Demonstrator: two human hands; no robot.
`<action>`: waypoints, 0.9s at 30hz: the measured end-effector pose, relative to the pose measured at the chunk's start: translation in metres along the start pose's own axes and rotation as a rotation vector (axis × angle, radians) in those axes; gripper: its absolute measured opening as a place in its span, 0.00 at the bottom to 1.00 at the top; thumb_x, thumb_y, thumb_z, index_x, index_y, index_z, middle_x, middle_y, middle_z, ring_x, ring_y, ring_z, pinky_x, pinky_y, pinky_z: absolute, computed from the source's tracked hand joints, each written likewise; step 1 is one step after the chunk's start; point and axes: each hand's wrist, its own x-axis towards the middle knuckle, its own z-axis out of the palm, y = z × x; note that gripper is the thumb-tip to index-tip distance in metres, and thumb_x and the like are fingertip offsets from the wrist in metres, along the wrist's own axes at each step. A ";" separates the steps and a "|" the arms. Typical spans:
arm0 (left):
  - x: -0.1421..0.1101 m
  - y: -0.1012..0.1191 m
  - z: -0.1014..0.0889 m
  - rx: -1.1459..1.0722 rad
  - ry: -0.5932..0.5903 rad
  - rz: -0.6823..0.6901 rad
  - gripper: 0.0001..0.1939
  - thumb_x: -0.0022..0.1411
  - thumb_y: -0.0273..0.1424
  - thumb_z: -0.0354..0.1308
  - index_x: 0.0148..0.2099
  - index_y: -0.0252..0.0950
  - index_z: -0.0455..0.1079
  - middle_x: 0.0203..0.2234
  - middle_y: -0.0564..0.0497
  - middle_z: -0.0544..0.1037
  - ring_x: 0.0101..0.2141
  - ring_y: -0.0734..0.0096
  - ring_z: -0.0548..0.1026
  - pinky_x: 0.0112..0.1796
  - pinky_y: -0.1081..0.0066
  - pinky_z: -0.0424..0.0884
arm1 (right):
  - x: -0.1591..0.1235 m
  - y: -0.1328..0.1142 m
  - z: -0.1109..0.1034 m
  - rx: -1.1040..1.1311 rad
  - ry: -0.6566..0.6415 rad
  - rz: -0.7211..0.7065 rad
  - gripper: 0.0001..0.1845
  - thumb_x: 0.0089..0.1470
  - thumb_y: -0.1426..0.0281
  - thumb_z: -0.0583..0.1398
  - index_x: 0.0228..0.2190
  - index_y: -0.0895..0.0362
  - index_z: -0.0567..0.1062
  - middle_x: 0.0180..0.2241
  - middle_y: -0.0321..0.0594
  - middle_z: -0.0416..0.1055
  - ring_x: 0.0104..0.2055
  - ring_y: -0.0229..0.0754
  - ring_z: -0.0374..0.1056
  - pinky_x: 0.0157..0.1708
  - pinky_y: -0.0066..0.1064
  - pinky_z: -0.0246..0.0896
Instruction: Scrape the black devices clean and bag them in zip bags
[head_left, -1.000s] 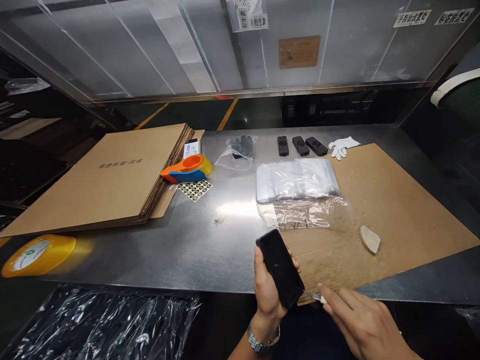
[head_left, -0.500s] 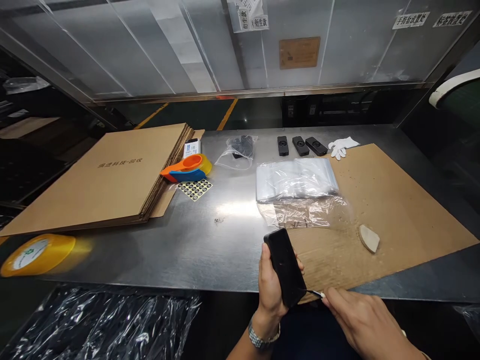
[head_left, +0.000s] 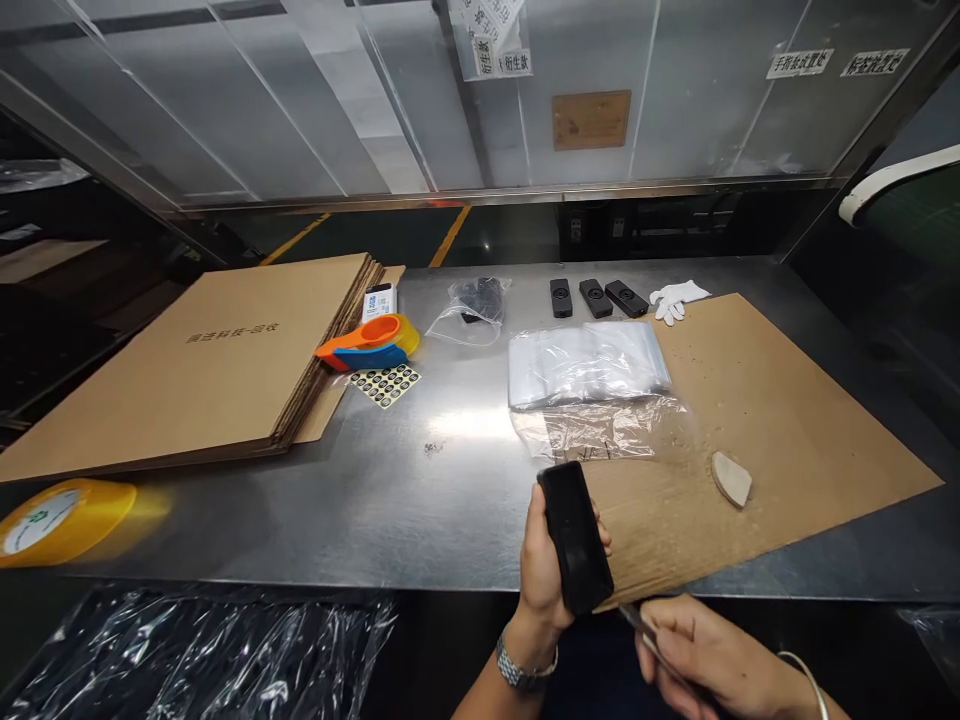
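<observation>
My left hand (head_left: 541, 565) is wrapped around a black rectangular plastic case (head_left: 575, 535), its long face tilted up toward me over the table's front edge. My right hand (head_left: 701, 645) pinches a slim dark pointed tool (head_left: 637, 622), whose exact kind I cannot make out. The tool's tip sits just off the case's lower right corner, apart from it. Beyond the case lies a stack of clear plastic bags (head_left: 589, 365). To the right, a pale wedge-shaped piece (head_left: 731, 480) rests on a flat cardboard sheet (head_left: 810, 430).
Black cases (head_left: 596, 298) and a white glove (head_left: 677, 298) lie at the back. Leftward are stacked cardboard (head_left: 225, 370), an orange-and-blue tape dispenser (head_left: 367, 345), a sticker sheet (head_left: 385, 384), a bagged black item (head_left: 480, 300) and a yellow tape roll (head_left: 67, 520).
The tool's tip has left the case's lower end, and my right hand has turned and drawn slightly down. My left hand still grips the case, now tilted a little differently.
</observation>
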 end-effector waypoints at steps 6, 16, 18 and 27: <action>0.007 -0.016 -0.003 -0.033 -0.015 -0.349 0.28 0.57 0.52 0.47 0.27 0.29 0.69 0.17 0.48 0.71 0.17 0.75 0.69 0.20 0.75 0.67 | 0.000 -0.034 0.002 -0.800 0.427 -0.321 0.15 0.59 0.64 0.52 0.23 0.57 0.61 0.22 0.31 0.58 0.26 0.31 0.53 0.26 0.25 0.47; 0.002 -0.030 0.001 0.062 0.101 -0.366 0.27 0.56 0.51 0.48 0.26 0.30 0.66 0.18 0.48 0.71 0.19 0.75 0.69 0.23 0.76 0.64 | 0.017 -0.021 0.010 -1.180 0.399 -0.318 0.19 0.56 0.56 0.54 0.23 0.56 0.63 0.21 0.33 0.66 0.23 0.34 0.59 0.22 0.27 0.44; 0.002 -0.032 0.001 0.057 0.101 -0.350 0.26 0.57 0.50 0.48 0.26 0.30 0.66 0.18 0.49 0.71 0.19 0.76 0.68 0.23 0.77 0.64 | 0.017 -0.021 0.009 -1.209 0.410 -0.334 0.18 0.57 0.58 0.53 0.23 0.56 0.64 0.21 0.33 0.67 0.23 0.35 0.62 0.23 0.28 0.44; -0.005 -0.037 0.002 0.027 -0.005 -0.480 0.25 0.58 0.49 0.47 0.25 0.31 0.65 0.15 0.50 0.70 0.16 0.74 0.70 0.18 0.77 0.65 | 0.016 -0.032 -0.003 -1.092 0.520 -0.290 0.13 0.56 0.60 0.56 0.37 0.57 0.68 0.22 0.35 0.70 0.21 0.38 0.65 0.22 0.28 0.51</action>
